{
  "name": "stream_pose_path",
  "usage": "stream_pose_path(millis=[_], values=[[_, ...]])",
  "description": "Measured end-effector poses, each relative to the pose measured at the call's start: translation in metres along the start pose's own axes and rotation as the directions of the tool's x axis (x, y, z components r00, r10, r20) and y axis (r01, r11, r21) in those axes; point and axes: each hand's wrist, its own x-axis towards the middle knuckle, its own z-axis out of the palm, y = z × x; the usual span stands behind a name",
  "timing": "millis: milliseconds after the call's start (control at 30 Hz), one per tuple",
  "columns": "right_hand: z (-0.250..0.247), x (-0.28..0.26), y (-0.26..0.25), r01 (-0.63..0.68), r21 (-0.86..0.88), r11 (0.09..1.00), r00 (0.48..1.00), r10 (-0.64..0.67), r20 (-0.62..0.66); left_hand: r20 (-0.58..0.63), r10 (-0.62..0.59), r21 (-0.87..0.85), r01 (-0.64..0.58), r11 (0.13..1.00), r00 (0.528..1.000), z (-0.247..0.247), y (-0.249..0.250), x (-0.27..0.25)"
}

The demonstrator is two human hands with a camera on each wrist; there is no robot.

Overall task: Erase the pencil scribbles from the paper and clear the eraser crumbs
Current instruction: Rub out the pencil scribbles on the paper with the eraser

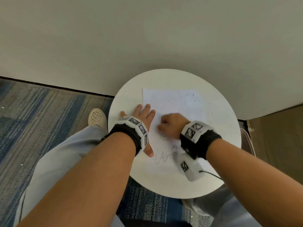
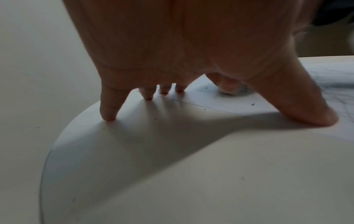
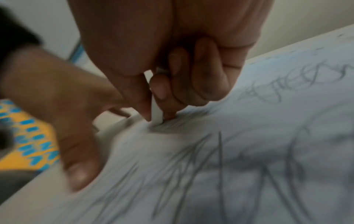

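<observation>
A white sheet of paper [image 1: 173, 104] lies on a round white table [image 1: 226, 128]. Pencil scribbles [image 1: 162, 157] remain on its near part, large and blurred in the right wrist view [image 3: 220, 166]. My left hand [image 1: 142, 115] lies flat with fingers spread, pressing the paper's left edge; its fingertips [image 2: 109, 116] rest on the table and sheet. My right hand [image 1: 170, 123], blurred, pinches a small white eraser [image 3: 157, 112] between thumb and fingers, its tip on the paper. Dark eraser crumbs [image 1: 194, 100] dot the far part of the sheet and the table.
The table stands against a pale wall [image 1: 147, 38]. Striped blue carpet [image 1: 41, 112] covers the floor at the left, where a light shoe [image 1: 97, 117] and my grey trouser leg [image 1: 65, 153] show. A brown surface [image 1: 278, 145] lies at the right.
</observation>
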Motion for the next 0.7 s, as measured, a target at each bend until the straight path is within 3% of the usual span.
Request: stream_pose_path(millis=[67, 200, 333, 467, 600, 700], values=[[0.007, -0.006, -0.004, 0.040, -0.042, 0.998, 0.997, -0.037, 0.069, -0.008, 0.007, 0.001, -0.007, 1.000, 1.000, 0.001, -0.001, 0.002], [-0.012, 0.003, 0.013, -0.072, 0.102, 0.992, 0.994, 0.080, -0.069, -0.007, 0.008, 0.009, -0.008, 1.000, 1.000, 0.005, -0.005, 0.007], [0.006, -0.013, 0.000, 0.029, 0.013, 0.999, 0.997, -0.030, 0.076, -0.006, 0.019, 0.026, -0.019, 0.999, 1.000, 0.004, -0.002, 0.007], [-0.010, -0.001, 0.017, -0.080, 0.111, 0.991, 0.994, 0.087, -0.060, -0.003, 0.008, 0.019, -0.008, 1.000, 1.000, 0.003, 0.000, 0.006], [0.009, -0.014, 0.002, 0.050, -0.010, 0.999, 0.997, -0.049, 0.067, -0.007, 0.002, 0.001, -0.002, 1.000, 1.000, 0.001, 0.002, 0.005], [-0.006, -0.004, 0.015, -0.043, 0.071, 0.997, 0.998, 0.046, -0.040, -0.002, 0.000, 0.005, 0.000, 1.000, 1.000, 0.001, 0.001, 0.006]])
